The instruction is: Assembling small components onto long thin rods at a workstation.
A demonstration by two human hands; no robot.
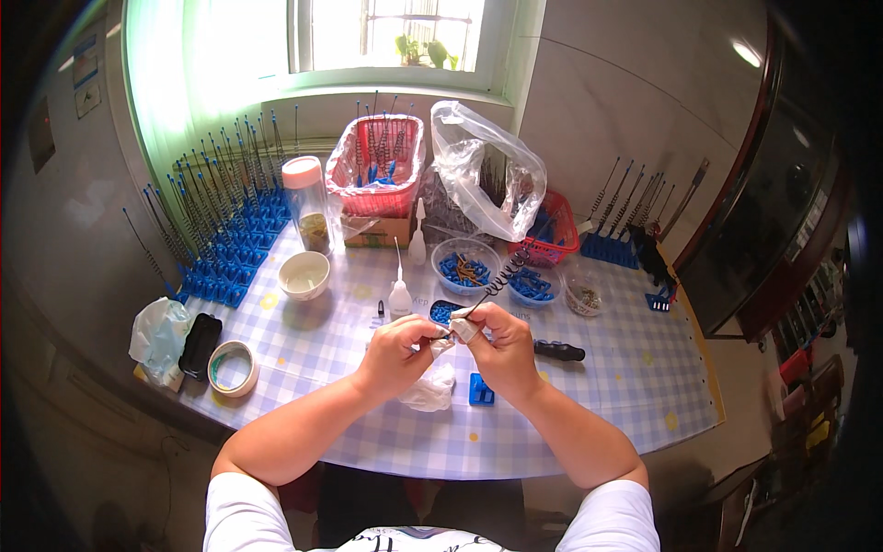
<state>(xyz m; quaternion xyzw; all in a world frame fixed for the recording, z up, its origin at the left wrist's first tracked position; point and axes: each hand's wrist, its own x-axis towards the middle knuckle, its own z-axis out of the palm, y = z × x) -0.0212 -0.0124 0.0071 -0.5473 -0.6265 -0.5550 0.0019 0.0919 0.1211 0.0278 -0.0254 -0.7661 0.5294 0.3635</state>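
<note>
left hand (pixel 397 356) and right hand (pixel 501 350) pinch the lower end of a black coiled wire (pixel 504 277) above the table (pixel 598 405), seemingly working that end, the next move calling for steady alignment.

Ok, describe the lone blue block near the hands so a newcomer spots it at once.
On the checked table, find the left hand and right hand, together at its middle. The block lies just nearer the person, right of the crumpled white plastic. Unlike the blue stands massed at the left, it sits alone without a spring rising from it.
</note>
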